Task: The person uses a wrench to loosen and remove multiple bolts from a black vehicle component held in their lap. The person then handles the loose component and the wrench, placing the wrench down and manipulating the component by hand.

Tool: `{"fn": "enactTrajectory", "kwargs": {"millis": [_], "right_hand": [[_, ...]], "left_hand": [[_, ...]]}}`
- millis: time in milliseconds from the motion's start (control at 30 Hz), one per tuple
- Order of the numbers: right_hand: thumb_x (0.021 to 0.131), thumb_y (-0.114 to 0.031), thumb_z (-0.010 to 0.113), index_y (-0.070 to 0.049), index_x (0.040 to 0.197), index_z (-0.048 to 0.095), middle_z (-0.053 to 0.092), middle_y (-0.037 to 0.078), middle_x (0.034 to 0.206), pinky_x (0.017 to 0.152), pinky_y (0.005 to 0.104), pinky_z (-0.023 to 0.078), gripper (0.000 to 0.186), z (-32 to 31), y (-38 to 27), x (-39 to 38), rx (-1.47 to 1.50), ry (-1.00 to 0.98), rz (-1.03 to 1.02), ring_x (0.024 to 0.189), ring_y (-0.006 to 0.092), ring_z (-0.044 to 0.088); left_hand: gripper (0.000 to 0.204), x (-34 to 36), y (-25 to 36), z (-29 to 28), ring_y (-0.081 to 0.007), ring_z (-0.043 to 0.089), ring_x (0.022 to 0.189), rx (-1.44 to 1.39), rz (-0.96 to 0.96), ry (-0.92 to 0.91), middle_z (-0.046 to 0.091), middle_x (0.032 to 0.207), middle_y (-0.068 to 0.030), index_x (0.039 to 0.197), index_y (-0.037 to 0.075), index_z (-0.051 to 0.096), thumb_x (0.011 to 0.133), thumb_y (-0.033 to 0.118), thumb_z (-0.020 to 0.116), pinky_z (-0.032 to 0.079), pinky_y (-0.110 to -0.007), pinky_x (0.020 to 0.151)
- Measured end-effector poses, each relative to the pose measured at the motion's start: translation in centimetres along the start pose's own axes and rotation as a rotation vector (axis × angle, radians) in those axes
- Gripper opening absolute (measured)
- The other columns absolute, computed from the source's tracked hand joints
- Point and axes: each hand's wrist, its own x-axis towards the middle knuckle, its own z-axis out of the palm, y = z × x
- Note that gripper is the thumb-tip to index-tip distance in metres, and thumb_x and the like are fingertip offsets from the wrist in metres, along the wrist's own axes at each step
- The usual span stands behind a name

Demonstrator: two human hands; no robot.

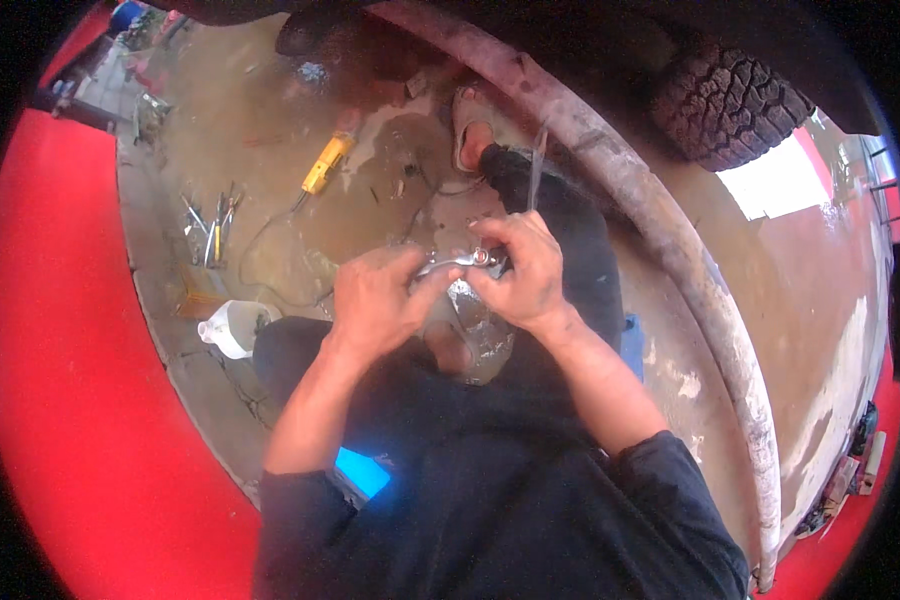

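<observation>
Over my lap, both hands are on a small silver metal piece (448, 262), possibly a wrench, with a ring-like end and a reddish centre. My left hand (375, 295) has thumb and fingers closed on its left part. My right hand (518, 270) grips the ring end and a darker bit beside it, largely hidden by the fingers. A thin translucent strip or tube (537, 165) rises behind my right hand; whether that hand touches it I cannot tell.
Left on the wet floor lie a yellow tool (326, 163) with cord, loose hand tools (213, 228) and a white jug (232, 330). A long pale pipe (670, 240) runs along my right, below a tyre (730, 105). My sandalled foot (467, 130) is ahead; red flooring (70, 350) borders the left.
</observation>
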Motion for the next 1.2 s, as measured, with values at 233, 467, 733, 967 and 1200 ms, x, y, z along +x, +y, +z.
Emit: {"fn": "enactTrajectory", "kwargs": {"millis": [233,467,733,967,1200], "right_hand": [[0.066,-0.007,0.081,-0.006,0.097,0.068,0.066,0.009,0.083,0.071,0.0400,0.047,0.034,1.9,0.0,0.4,-0.053,0.056,-0.072,0.074,0.0297,0.062],[0.066,-0.004,0.075,-0.006,0.095,0.067,0.066,0.008,0.084,0.075,0.0408,0.047,0.030,6.2,0.9,2.7,-0.038,0.059,-0.081,0.080,0.0297,0.064],[0.070,-0.013,0.070,-0.008,0.092,0.062,0.063,0.008,0.083,0.077,0.0432,0.045,0.024,11.3,1.2,3.5,-0.034,-0.010,-0.110,0.082,0.0301,0.062],[0.072,-0.011,0.068,-0.010,0.091,0.062,0.064,0.007,0.082,0.076,0.0428,0.045,0.020,14.0,0.3,4.2,-0.046,-0.068,-0.141,0.083,0.0290,0.063],[0.073,-0.012,0.068,-0.010,0.089,0.061,0.062,0.008,0.081,0.075,0.0444,0.044,0.018,14.0,0.2,3.6,-0.010,-0.092,-0.149,0.082,0.0310,0.062]], "left_hand": [[0.035,-0.6,-1.7,0.8,-0.0391,0.066,0.070,0.033,0.005,0.095,0.066,0.074,-0.0170,0.080,0.006,0.067,0.091,0.038,0.077,0.049,-0.048,0.061],[0.040,-1.1,-2.0,0.5,-0.0506,0.064,0.080,0.119,-0.334,0.076,0.065,0.078,-0.0272,0.085,0.002,0.065,0.100,0.039,0.065,0.048,-0.055,0.067],[0.032,-2.6,-2.2,-0.5,-0.0372,0.063,0.066,-0.042,-0.570,0.168,0.065,0.075,-0.0198,0.104,0.002,0.069,0.106,0.032,0.058,0.049,-0.047,0.063],[0.054,-5.8,-0.2,-2.2,-0.0238,0.065,0.067,-0.274,-0.647,0.151,0.065,0.087,-0.0162,0.159,0.011,0.039,0.107,0.014,0.055,0.054,-0.037,0.066],[0.035,-7.1,3.0,-4.3,-0.0408,0.073,0.090,0.233,-0.244,0.116,0.072,0.098,-0.0242,0.133,0.008,0.063,0.097,0.007,0.063,0.057,-0.046,0.077]]}}
